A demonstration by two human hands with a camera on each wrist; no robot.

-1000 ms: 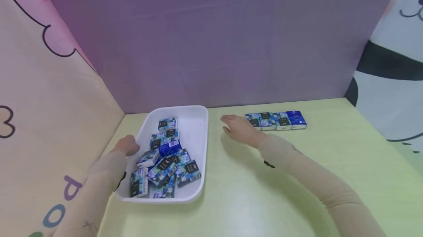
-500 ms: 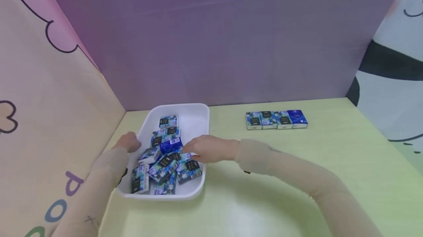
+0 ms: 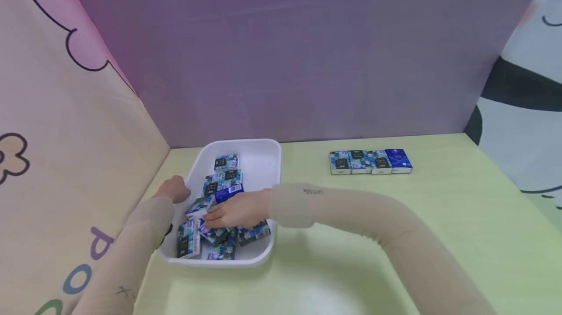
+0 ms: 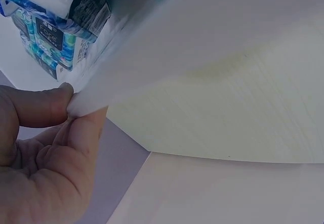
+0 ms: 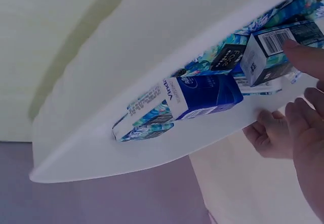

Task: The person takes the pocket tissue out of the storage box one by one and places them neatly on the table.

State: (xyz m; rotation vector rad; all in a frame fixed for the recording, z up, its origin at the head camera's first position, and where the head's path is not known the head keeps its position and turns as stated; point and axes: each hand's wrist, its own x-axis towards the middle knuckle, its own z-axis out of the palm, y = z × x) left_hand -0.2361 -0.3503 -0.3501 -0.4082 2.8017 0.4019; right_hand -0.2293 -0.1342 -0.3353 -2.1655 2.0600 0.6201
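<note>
Selecting a packet from the white tray, by judgement | left hand: thumb and fingers pinching the tray's left rim | right hand: within the tray, thumb against that packet, full grip unconfirmed | row of four packets: on table, right of tray | next move likely needs firm pinch, clear lift

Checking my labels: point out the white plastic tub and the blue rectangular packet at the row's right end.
White plastic tub [image 3: 262,167], head view, bare floor.
Blue rectangular packet [image 3: 398,159], head view, top face.
</note>
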